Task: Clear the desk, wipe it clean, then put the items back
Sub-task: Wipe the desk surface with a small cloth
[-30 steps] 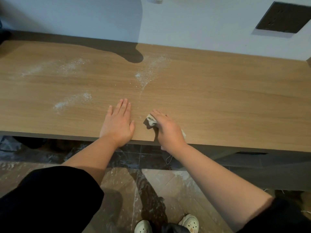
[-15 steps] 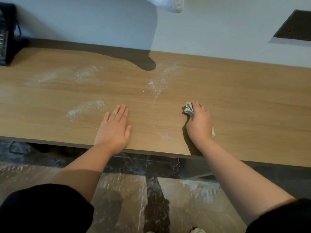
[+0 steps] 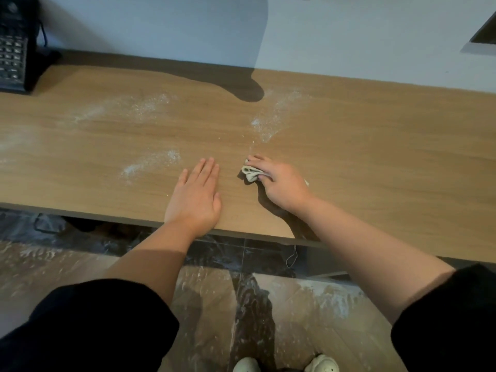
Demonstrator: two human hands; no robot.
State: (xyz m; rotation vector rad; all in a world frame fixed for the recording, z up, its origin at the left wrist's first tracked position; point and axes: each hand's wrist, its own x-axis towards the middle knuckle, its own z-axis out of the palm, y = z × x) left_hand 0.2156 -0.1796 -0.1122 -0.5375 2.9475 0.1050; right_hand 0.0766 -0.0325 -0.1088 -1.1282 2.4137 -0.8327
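A long wooden desk [image 3: 375, 146] runs along a white wall, with white powder patches [image 3: 150, 163] near the left, another streak [image 3: 268, 122] at the middle back, and a faint smear [image 3: 128, 108] further back left. My right hand [image 3: 281, 183] grips a crumpled pale cloth [image 3: 250, 174] and presses it on the desk just below the middle streak. My left hand [image 3: 196, 197] lies flat, fingers straight, palm down near the front edge, a short gap left of the cloth.
A black keyboard-like device [image 3: 13, 57] with a cable stands at the desk's far left back corner. A dark wall opening [image 3: 485, 33] is at the upper right. Below the desk edge lies a dusty tiled floor [image 3: 214, 304] with my pale shoes [image 3: 320, 365].
My right hand with the cloth swept right, then back left toward my left hand. My left hand stayed flat on the desk. The view shifted, bringing the black device into sight.
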